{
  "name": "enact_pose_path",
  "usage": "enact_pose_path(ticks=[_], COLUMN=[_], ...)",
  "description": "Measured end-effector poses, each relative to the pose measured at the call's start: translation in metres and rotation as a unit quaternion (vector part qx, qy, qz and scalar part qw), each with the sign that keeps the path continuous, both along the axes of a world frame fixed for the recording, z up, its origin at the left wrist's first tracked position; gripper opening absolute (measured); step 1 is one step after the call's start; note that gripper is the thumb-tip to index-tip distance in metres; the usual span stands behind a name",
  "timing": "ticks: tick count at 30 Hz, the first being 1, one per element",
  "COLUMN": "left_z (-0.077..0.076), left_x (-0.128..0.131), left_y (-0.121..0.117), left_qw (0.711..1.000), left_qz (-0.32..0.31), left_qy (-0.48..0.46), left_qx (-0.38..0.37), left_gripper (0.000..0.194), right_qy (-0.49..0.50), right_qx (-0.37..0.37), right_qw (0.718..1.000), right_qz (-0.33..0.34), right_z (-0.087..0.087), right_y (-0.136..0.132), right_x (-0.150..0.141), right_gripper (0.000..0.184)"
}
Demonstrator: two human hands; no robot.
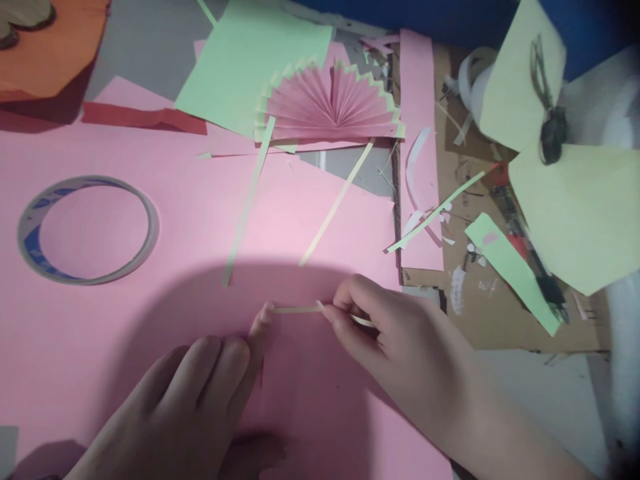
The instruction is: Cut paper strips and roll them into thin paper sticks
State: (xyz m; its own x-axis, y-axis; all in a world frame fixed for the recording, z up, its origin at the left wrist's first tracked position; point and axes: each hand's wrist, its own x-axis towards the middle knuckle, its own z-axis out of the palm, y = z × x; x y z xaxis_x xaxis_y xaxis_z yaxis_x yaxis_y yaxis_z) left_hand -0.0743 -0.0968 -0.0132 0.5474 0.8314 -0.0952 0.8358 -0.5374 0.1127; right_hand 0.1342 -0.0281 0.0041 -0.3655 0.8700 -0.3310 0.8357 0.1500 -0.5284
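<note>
A thin pale yellow paper strip [299, 310] stretches sideways between my two hands, low over the pink paper sheet [200, 220]. One end is under the fingertip of my left hand [200, 387], whose thumb is mostly in shadow. Between thumb and index finger, my right hand [395, 333] pinches the strip, and its other end shows inside the curled fingers. Beyond my hands lie a light green strip [250, 200] and another pale strip [337, 202]. A pleated pink half-round paper fan [330, 107] with yellow-green edges rests farther back.
A tape roll [153, 230] lies at left. Cardboard [425, 277] at right bears scraps, a green paper piece [515, 273] and a dark-handled tool [550, 290]. Yellow paper sheets [585, 220] lie beyond. A green sheet [260, 60] and an orange paper piece [60, 53] are at the back.
</note>
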Motion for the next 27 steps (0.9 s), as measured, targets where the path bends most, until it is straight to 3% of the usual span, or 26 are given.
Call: enact_pose_path(ticks=[8, 17, 21, 27], left_z=[0.002, 0.020, 0.025, 0.027], left_x=[-0.001, 0.008, 0.023, 0.022], left_y=[0.002, 0.014, 0.022, 0.018], left_qw=[0.998, 0.999, 0.998, 0.995], left_qz=[0.027, 0.031, 0.004, 0.035], left_qy=[-0.015, 0.016, 0.044, 0.046], left_qx=[-0.062, -0.008, -0.044, -0.078], left_gripper=[0.081, 0.066, 0.067, 0.062], right_qy=[-0.008, 0.004, 0.014, 0.027], right_qx=[0.007, 0.016, 0.050, 0.040], right_qw=[1.000, 0.999, 0.998, 0.998], right_qz=[0.009, 0.031, 0.032, 0.027], right_z=[0.002, 0.010, 0.008, 0.009], right_y=[-0.001, -0.003, -0.005, -0.005], right_x=[-0.002, -0.003, -0.003, -0.006], right_gripper=[0.020, 0.020, 0.018, 0.020])
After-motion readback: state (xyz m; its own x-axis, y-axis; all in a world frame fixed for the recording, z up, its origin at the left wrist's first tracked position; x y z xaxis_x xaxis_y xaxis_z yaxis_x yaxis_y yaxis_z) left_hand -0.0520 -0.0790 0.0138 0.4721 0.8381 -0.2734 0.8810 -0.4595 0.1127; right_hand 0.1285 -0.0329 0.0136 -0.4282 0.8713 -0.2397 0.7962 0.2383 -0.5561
